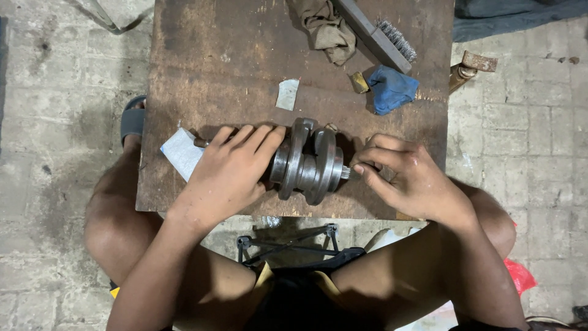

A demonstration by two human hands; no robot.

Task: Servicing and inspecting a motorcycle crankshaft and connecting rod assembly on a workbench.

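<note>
Left hand (229,175) lies wrapped over one end of the grey crankshaft (309,162), which rests across the near edge of the wooden bench (214,67). Right hand (404,178) pinches the splined tip, fingers bunched. Looks like steadying and turning work. Pale paper scraps (287,94), a blue rag (391,89) and a wire brush (383,34) lie beyond.

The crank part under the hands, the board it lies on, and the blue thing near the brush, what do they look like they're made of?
The crank part looks like steel or iron: grey, dull sheen, machined round faces. The left hand covers one end; the right hand pinches the other. The board looks like worn, stained wood or plywood, brown and scuffed. The blue thing seems to be crumpled cloth, soft and folded.
</note>
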